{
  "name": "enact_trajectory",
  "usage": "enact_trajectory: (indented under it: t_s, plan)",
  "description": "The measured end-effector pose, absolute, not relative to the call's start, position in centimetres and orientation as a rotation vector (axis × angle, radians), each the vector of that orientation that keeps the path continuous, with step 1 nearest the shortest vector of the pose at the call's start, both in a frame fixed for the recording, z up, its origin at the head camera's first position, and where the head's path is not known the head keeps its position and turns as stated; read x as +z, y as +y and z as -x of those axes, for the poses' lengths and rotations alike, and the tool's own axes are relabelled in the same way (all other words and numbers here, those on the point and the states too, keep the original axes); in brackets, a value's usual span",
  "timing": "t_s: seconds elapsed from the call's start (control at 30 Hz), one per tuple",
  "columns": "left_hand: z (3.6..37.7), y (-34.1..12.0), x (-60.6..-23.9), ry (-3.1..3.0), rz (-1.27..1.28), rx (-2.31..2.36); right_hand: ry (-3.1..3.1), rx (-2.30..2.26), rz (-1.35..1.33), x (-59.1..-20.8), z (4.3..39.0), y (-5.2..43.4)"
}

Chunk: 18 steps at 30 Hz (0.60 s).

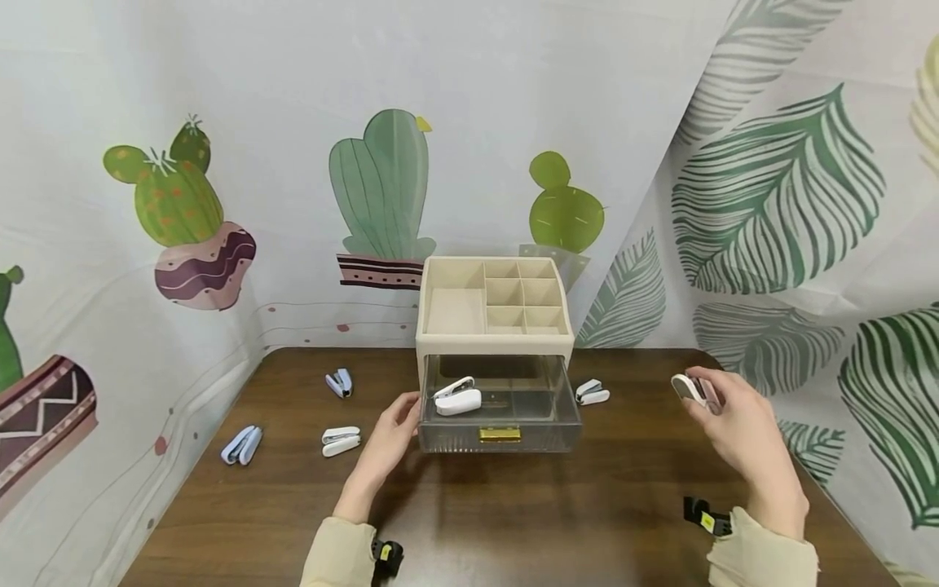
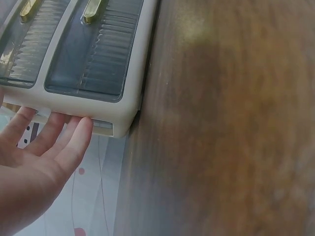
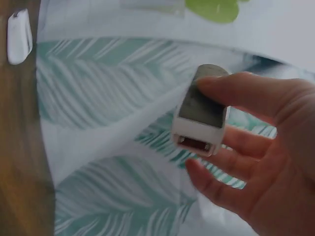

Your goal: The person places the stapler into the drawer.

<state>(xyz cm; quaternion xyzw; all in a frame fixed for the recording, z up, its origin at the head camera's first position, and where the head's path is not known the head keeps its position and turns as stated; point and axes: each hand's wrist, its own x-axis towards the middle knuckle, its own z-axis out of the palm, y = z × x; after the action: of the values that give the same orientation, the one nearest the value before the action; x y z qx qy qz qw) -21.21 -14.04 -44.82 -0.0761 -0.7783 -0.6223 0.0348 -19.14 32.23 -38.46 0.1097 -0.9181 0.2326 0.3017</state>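
Observation:
A cream desk organizer (image 1: 421, 342) stands at the back middle of the table, its clear upper drawer (image 1: 539, 434) pulled out. Inside the drawer lies a white stapler (image 1: 459, 401). My left hand (image 1: 391, 436) is at the organizer's left side; in the left wrist view its extended fingers (image 2: 74, 142) touch the side wall. Up on the right, my right hand (image 1: 744, 424) pinches another white stapler (image 1: 688, 390) between thumb and fingers. The right wrist view shows this held stapler (image 3: 202, 105) end-on, the thumb on its grey face.
Two bluish staplers (image 1: 340, 382) (image 1: 242, 445) and a white stapler (image 1: 341, 441) lie on the table's left part. Right of the organizer rests one more white stapler (image 1: 592, 392). Compartments (image 1: 506, 293) top the organizer. A patterned curtain (image 1: 469, 65) hangs behind the table.

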Motion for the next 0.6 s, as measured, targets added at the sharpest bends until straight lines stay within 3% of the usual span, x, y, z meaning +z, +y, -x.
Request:
enact_trajectory:
  t_s: [0.6]
  plan:
    - [21.7,-14.2,-45.3,-2.395,0.198,-1.911,-2.088,0.714,-0.612,-35.6,18.1,25.0]
